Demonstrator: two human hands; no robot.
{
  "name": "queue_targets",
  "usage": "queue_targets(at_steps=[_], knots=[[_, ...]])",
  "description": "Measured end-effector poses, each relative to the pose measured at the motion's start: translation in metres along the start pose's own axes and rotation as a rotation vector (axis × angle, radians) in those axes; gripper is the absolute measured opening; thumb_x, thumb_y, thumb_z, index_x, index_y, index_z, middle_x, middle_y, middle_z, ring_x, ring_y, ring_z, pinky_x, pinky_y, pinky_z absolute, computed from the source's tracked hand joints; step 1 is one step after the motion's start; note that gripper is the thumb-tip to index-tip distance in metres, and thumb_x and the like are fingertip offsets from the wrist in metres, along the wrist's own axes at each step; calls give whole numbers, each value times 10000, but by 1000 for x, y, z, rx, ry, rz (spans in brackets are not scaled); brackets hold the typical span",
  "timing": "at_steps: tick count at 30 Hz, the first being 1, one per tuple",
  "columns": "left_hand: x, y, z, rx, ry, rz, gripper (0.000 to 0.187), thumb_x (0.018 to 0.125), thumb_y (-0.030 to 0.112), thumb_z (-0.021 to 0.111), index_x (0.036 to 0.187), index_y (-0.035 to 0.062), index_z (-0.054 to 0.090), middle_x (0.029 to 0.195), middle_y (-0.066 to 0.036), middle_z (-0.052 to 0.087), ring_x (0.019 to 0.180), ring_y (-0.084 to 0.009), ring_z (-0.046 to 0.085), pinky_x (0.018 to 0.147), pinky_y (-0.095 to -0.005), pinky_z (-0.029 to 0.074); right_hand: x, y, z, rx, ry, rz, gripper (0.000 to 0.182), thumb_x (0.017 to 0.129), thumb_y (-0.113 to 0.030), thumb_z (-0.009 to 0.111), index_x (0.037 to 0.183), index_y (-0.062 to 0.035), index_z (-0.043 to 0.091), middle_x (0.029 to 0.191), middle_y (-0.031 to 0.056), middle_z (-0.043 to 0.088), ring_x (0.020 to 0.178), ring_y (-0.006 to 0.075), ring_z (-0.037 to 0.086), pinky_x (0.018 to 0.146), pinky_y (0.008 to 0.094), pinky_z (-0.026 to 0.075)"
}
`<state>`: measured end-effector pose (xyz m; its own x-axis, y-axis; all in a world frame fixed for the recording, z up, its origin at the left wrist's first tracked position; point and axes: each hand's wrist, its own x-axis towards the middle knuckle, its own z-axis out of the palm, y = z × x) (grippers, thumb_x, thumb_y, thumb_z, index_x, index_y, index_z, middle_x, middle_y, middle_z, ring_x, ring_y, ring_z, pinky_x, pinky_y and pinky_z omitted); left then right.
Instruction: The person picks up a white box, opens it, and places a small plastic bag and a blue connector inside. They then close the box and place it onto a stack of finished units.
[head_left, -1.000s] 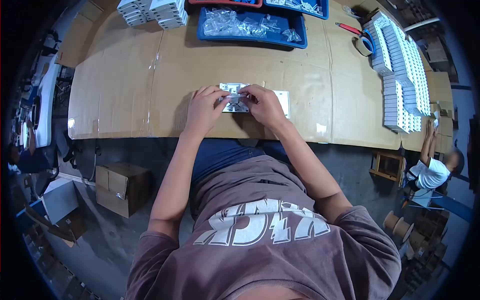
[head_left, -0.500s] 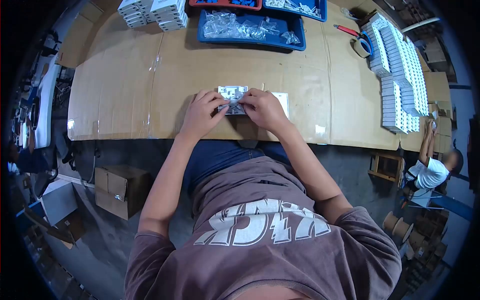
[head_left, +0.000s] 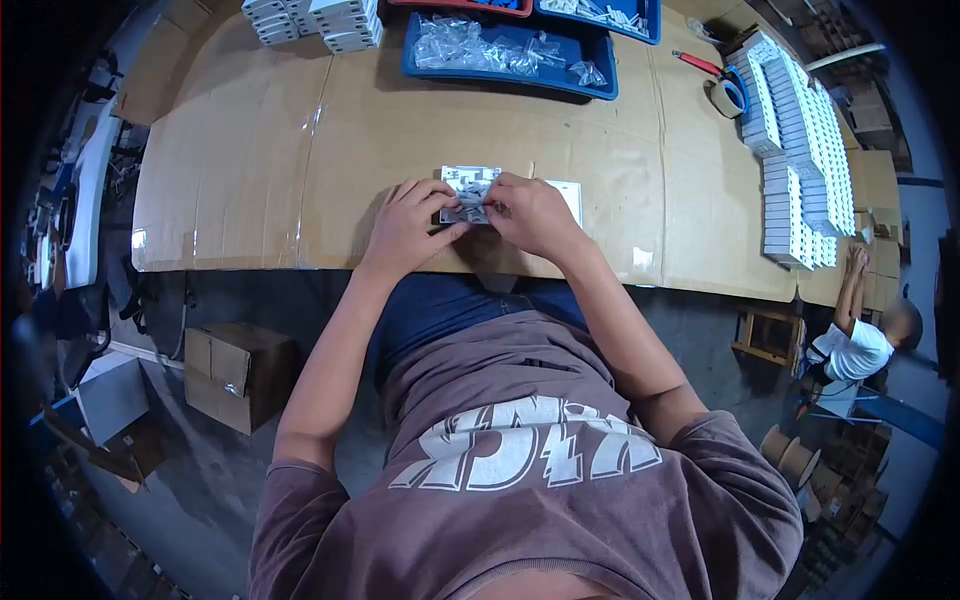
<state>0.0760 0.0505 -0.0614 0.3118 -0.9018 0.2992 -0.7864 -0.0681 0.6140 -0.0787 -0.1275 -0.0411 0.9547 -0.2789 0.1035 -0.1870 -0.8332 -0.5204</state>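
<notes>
Small white plate (head_left: 468,192), lying flat near the front edge of the cardboard-covered tabletop (head_left: 250,170), was pinched between left hand (head_left: 408,226) and right hand (head_left: 533,214), both grips clamped on it, with a second white plate (head_left: 568,196) just right.

**A packing workshop bench**

This is a small assembly or packing workshop. A cardboard-covered worktable (head_left: 250,150) carries stacked white boxes (head_left: 800,150) at 2 o'clock and a blue tray (head_left: 600,85) of bagged parts at 12. Cartons (head_left: 235,370) sit on the concrete floor at 8; a co-worker (head_left: 860,340) sits at 3.
</notes>
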Motion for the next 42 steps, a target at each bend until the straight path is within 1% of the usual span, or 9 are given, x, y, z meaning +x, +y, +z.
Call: queue_targets(at_steps=[4,11,15,16,20,27,33,37,42], knots=[[-4,-6,5,45,21,27,312,767,251,831,990,76,700,1117,-14,663,1080,-246,600,959,-415,465,1,-4,-1,70,-8,10,114,840,-146,662,884,-57,718,927,130,705,847,343,702,771,460,566],[-4,2,5,74,47,23,354,749,240,839,1029,88,683,1125,-24,663,1092,-260,595,974,-425,469,-1,0,-1,50,30,-41,146,847,-109,685,974,-50,723,948,123,660,905,344,681,783,446,555],[-4,1,6,-31,94,-65,617,670,272,885,1212,121,633,1272,-75,621,1195,-310,587,1052,-425,434,9,-4,-23,113,67,-33,130,855,-92,714,974,-40,723,973,116,657,901,338,677,783,429,544],[-5,-3,3,21,20,-69,827,682,365,885,1392,117,543,1379,-115,552,1263,-347,537,1086,-468,425,17,-2,-32,113,92,-44,124,850,-98,715,959,-39,722,963,121,655,890,343,675,778,437,543],[5,-1,3,146,71,-135,1142,650,593,870,1511,1,411,1454,-194,504,1379,-372,454,1177,-527,313,69,19,-72,79,188,-36,103,860,-113,719,943,-57,739,927,114,700,825,345,685,774,438,543],[18,4,-3,140,10,-143,1047,619,564,890,1399,-17,501,1439,-176,519,1387,-354,455,1198,-548,278,222,72,-123,-31,461,-28,167,890,-158,694,1004,-48,748,964,154,755,813,348,724,752,425,573],[21,1,-7,92,-45,-173,954,649,486,887,1398,27,515,1458,-142,507,1422,-336,427,1207,-561,252,371,149,-92,-390,507,4,308,929,-337,678,1078,-76,745,1049,146,721,1012,354,688,915,516,499],[21,-2,-7,99,-89,-197,991,682,576,855,1436,47,489,1495,-127,483,1461,-324,388,1223,-566,223,404,161,-65,-561,546,60,360,932,-403,683,1074,-78,746,1155,125,663,1146,328,628,938,492,483],[21,-3,-6,106,-78,-186,984,689,588,848,1432,48,494,1487,-135,489,1452,-325,402,1221,-563,230,403,155,-62,-319,667,71,278,822,-304,822,1016,-119,748,1190,105,652,1146,316,610,949,492,470]])
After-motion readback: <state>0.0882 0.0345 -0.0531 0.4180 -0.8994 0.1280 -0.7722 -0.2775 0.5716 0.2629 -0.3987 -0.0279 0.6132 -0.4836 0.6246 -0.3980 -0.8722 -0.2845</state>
